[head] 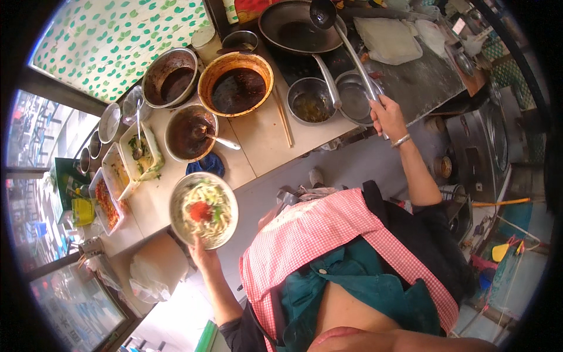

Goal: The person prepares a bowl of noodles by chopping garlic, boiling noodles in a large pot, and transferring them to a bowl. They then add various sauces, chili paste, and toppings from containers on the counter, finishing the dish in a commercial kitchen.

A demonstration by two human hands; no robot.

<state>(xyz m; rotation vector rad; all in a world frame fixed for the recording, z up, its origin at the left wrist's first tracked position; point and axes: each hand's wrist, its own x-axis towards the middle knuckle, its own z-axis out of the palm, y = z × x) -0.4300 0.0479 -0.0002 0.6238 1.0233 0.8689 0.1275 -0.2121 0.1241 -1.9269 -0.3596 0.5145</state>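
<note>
My left hand grips the rim of a metal bowl, held out beside the counter's front edge. Noodles fill the bowl, topped with a red chili heap and chopped greens. In my right hand is the long handle of a ladle. Its dark bowl hangs over a frying pan that holds a dark, shiny layer. Below the ladle handle sit a small pot with yellowish liquid and greens, and a metal basin.
Along the counter stand a wide basin of dark red sauce, another sauce pot and a bowl with a spoon. Chopsticks lie beside them. Plastic tubs of toppings line the left end. Plastic bags rest at the back right.
</note>
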